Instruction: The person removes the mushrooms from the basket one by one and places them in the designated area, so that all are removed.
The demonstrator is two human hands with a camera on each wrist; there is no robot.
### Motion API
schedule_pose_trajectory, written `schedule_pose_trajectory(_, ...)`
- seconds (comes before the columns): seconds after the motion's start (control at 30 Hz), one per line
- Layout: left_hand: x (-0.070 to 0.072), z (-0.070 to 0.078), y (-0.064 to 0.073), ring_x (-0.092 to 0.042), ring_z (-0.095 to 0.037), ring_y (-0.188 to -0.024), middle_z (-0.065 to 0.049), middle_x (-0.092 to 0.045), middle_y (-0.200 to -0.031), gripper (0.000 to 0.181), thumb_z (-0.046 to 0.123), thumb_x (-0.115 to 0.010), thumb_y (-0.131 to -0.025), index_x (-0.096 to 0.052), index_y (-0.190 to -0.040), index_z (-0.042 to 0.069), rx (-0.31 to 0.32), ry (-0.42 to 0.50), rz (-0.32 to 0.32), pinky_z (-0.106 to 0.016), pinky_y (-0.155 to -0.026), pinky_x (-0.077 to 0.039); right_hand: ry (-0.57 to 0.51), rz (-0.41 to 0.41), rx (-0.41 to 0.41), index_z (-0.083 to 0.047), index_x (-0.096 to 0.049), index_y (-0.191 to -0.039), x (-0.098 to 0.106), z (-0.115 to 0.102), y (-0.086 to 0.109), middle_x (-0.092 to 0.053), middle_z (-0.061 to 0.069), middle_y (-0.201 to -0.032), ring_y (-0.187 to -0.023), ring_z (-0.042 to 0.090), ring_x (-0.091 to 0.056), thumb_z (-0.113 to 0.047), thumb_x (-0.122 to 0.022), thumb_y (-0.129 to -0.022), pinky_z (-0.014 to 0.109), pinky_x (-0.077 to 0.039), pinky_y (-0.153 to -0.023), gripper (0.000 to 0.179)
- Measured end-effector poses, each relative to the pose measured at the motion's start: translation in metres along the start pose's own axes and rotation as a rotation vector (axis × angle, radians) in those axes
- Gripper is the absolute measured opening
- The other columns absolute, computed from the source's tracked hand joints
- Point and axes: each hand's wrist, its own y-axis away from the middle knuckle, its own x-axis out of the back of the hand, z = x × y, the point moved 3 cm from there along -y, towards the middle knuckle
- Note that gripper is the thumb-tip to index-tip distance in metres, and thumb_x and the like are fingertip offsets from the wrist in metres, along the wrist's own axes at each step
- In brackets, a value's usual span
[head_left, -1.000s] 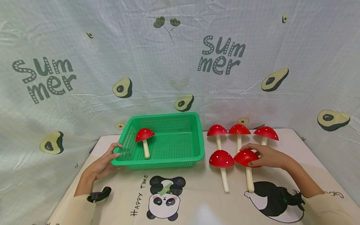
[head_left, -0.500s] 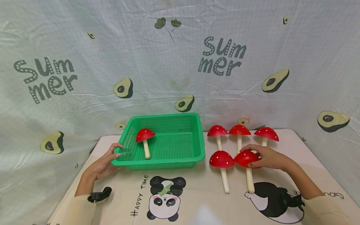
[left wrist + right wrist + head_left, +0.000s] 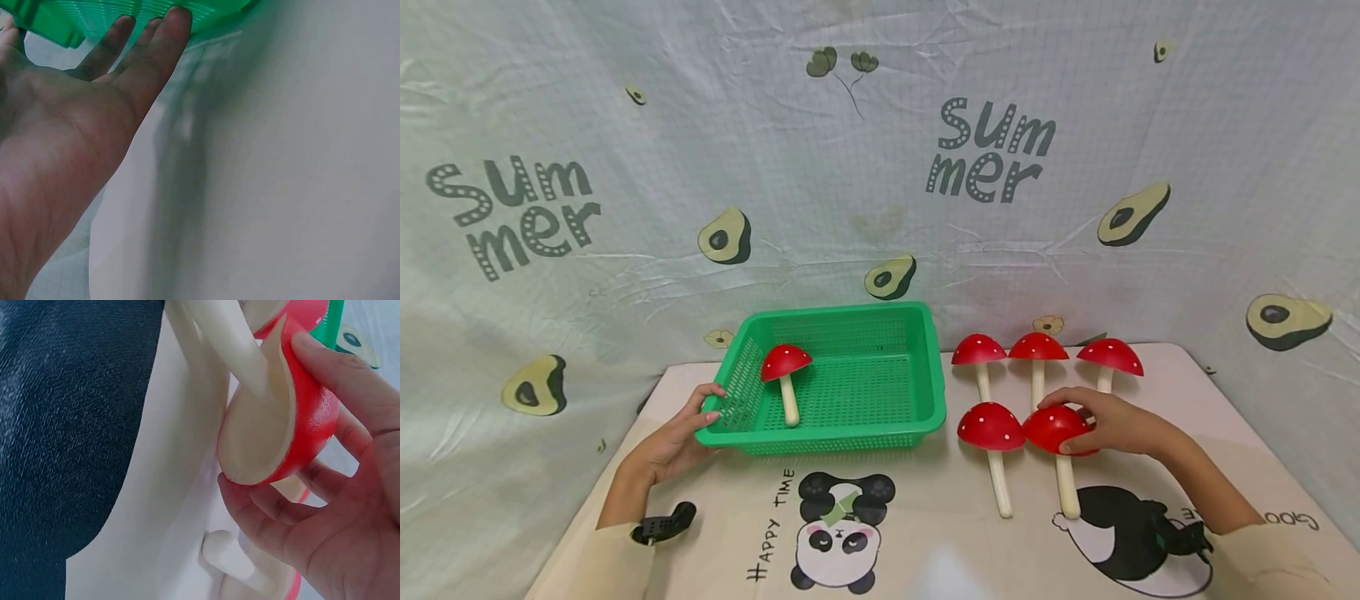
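My left hand [image 3: 676, 437] holds the left rim of a green plastic basket [image 3: 842, 429], thumb and a fingertip over the edge. In the left wrist view, the other fingers reach against the basket's outer wall from below. One toy mushroom [image 3: 789, 400], with a red, white-dotted cap and pale stem, lies inside. My right hand [image 3: 1108, 421] grips another toy mushroom [image 3: 1052, 427] by its red cap, its stem pointing toward me. The right wrist view shows the cap's pale hollow underside [image 3: 253, 444], with thumb and fingers on opposite sides.
Beside the held one lies a mushroom [image 3: 991, 425]. Three more stand in a row behind: a left mushroom [image 3: 978, 348], a middle mushroom [image 3: 1037, 346] and a right mushroom [image 3: 1110, 355], stems partly hidden. A pale cloth [image 3: 722, 533] with panda prints covers the table; a printed curtain [image 3: 820, 167] hangs behind.
The mushroom in my right hand has shifted slightly toward me, its cap tipping a little. My left hand and the basket stay in place.
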Motion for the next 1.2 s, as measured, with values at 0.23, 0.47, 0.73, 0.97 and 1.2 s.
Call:
schedule_pose_trajectory(0.23,0.000,0.001,-0.001,-0.053,-0.016,-0.113,-0.016,-0.008,-0.142,0.030,0.011,-0.038,-0.109,-0.037,-0.124,0.037,0.000,-0.015,0.002,-0.033,-0.093,-0.049,-0.020,-0.009,-0.030,-0.009,-0.057,-0.132,0.000,0.002,0.000,-0.057,0.018,-0.130,-0.121,0.041,-0.050,-0.021,-0.090,-0.074,0.040,-0.059,-0.080,0.068)
schedule_pose_trajectory(0.47,0.000,0.000,-0.001,-0.052,-0.017,-0.114,-0.017,-0.009,-0.144,0.030,0.012,-0.039,-0.109,-0.036,-0.124,0.038,0.013,-0.043,0.025,-0.034,-0.094,-0.048,0.000,-0.037,-0.020,-0.008,-0.055,-0.137,0.002,-0.003,0.005,-0.056,0.019,-0.133,-0.123,0.042,-0.050,-0.024,-0.086,-0.080,0.046,-0.057,-0.086,0.068)
schedule_pose_trajectory(0.73,0.000,-0.002,-0.001,-0.052,-0.017,-0.114,-0.017,-0.007,-0.145,0.030,0.013,-0.040,-0.108,-0.036,-0.123,0.039,0.016,-0.045,0.031,-0.034,-0.094,-0.048,0.085,0.040,0.026,-0.004,-0.055,-0.138,0.011,-0.015,0.008,-0.059,0.020,-0.131,-0.116,0.040,-0.059,-0.026,-0.080,-0.086,0.044,-0.058,-0.085,0.061)
schedule_pose_trajectory(0.97,-0.001,0.000,-0.001,-0.053,-0.017,-0.113,-0.017,-0.008,-0.144,0.030,0.012,-0.039,-0.109,-0.036,-0.124,0.038,0.005,-0.038,0.019,-0.034,-0.094,-0.048,0.161,0.087,0.095,-0.005,-0.059,-0.136,0.011,-0.034,0.007,-0.064,0.020,-0.129,-0.115,0.039,-0.062,-0.024,-0.078,-0.089,0.040,-0.059,-0.083,0.055)
schedule_pose_trajectory(1.2,0.000,-0.001,0.000,-0.052,-0.016,-0.114,-0.017,-0.005,-0.142,0.031,0.011,-0.036,-0.109,-0.035,-0.125,0.037,-0.012,-0.019,-0.013,-0.033,-0.094,-0.048,0.200,0.101,0.119,-0.012,-0.062,-0.136,0.006,-0.047,0.002,-0.068,0.016,-0.126,-0.115,0.038,-0.064,-0.025,-0.078,-0.089,0.038,-0.059,-0.080,0.051)
